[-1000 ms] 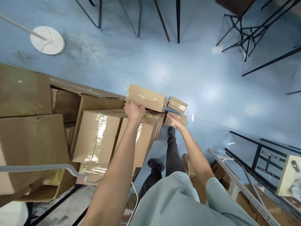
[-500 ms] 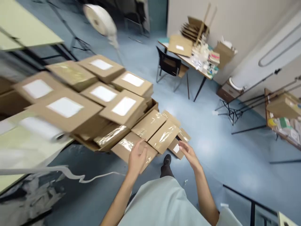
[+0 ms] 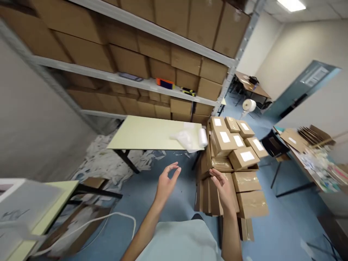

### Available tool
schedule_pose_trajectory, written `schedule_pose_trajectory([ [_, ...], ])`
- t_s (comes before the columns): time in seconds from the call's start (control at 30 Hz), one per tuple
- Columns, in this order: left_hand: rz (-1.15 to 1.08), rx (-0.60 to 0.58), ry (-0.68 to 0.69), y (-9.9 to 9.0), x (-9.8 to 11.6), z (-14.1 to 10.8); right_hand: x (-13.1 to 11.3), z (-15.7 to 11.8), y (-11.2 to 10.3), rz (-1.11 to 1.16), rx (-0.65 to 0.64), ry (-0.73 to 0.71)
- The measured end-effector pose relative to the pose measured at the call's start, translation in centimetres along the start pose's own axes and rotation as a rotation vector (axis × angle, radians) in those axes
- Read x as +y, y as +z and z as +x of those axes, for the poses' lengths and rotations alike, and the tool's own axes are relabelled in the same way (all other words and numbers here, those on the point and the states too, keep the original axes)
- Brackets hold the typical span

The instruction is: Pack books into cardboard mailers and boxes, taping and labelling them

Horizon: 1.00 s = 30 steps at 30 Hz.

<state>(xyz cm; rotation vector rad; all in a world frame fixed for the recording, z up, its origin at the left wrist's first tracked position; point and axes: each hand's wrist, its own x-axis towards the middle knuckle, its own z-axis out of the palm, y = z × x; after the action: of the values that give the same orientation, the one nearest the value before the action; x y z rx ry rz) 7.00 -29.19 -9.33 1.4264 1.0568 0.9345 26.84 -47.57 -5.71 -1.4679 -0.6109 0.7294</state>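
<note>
Boxes (image 3: pixel 252 203) bear unreadable white labels (image 3: pixel 247 156); left hand (image 3: pixel 166 182) and right hand (image 3: pixel 223 186), grip half-spread, hold nothing.

Two hands (image 3: pixel 165 183), seven white labels (image 3: pixel 247 156), six of them on stacked boxes (image 3: pixel 236 156) and one on flat cardboard (image 3: pixel 299 145), one white roll (image 3: pixel 203 137) on the table (image 3: pixel 154 130), one door (image 3: pixel 304 88) and one lit ceiling light (image 3: pixel 291 4) show.

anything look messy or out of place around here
Yes: loose white scraps lie heaped on the floor beside and under the pale green table, looking more like strewn waste than stored material. The labelled boxes also look haphazard, sitting at differing angles.
</note>
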Motion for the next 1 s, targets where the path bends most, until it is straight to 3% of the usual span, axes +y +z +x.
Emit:
schedule_pose_trajectory([
  [0.1, -0.068, 0.145, -0.023, -5.1, 0.1, 1.0, -1.9, 2.6, 6.3, -0.04, -0.164, -0.038],
  [0.2, -0.124, 0.241, -0.042, -8.3, -0.3, 1.9, -2.5, 5.2, 11.5, -0.052, -0.28, -0.057],
  [0.4, -0.158, 0.407, -0.02, -12.7, -0.8, 6.5, -1.4, 12.0, 20.2, -0.071, -0.507, -0.006],
  [0.57, -0.143, 0.616, 0.022, -15.8, 0.3, 11.5, -2.7, 18.9, 26.4, -0.122, -0.768, 0.004],
  [0.67, -0.114, 0.742, 0.023, -17.7, 0.4, 13.0, -3.0, 23.1, 29.7, -0.161, -0.916, 0.0],
  [0.83, -0.064, 0.982, -0.042, -20.0, -1.3, 11.7, -1.0, 28.2, 35.5, -0.262, -1.081, 0.046],
  [1.0, -0.06, 1.26, -0.136, -21.8, -3.2, 7.2, 0.2, 28.1, 42.3, -0.32, -1.365, 0.078],
])
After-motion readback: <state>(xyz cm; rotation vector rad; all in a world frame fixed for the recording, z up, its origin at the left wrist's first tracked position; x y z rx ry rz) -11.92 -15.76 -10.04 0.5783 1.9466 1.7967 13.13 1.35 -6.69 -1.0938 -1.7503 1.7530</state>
